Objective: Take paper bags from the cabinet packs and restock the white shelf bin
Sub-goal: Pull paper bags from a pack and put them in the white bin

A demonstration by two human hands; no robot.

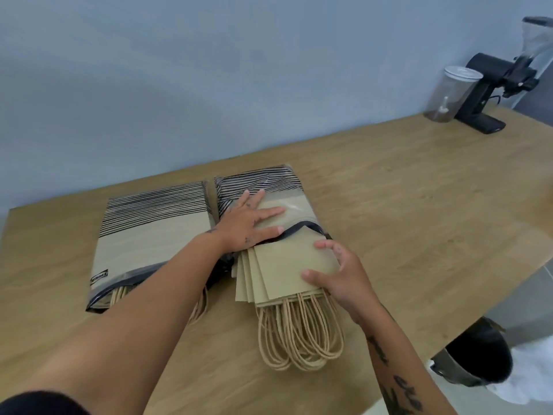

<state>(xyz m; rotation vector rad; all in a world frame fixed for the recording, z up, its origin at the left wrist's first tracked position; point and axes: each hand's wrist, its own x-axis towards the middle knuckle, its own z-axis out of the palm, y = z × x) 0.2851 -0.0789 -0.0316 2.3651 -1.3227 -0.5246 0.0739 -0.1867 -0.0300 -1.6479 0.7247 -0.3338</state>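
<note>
Two clear plastic packs of brown paper bags with black stripes lie side by side on the wooden table [419,205]. The left pack [149,235] lies untouched, my left forearm crossing over its near corner. My left hand [248,223] presses flat, fingers spread, on top of the right pack [269,187]. My right hand [338,274] grips the right edge of a fanned stack of paper bags [284,271] that sticks halfway out of that pack's open mouth. Their twisted paper handles [299,333] trail toward me. No white shelf bin is in view.
A black coffee grinder [490,91] and a clear lidded jar [449,94] stand at the table's far right corner by the blue wall. A dark bucket [475,354] sits on the floor beyond the table's right edge.
</note>
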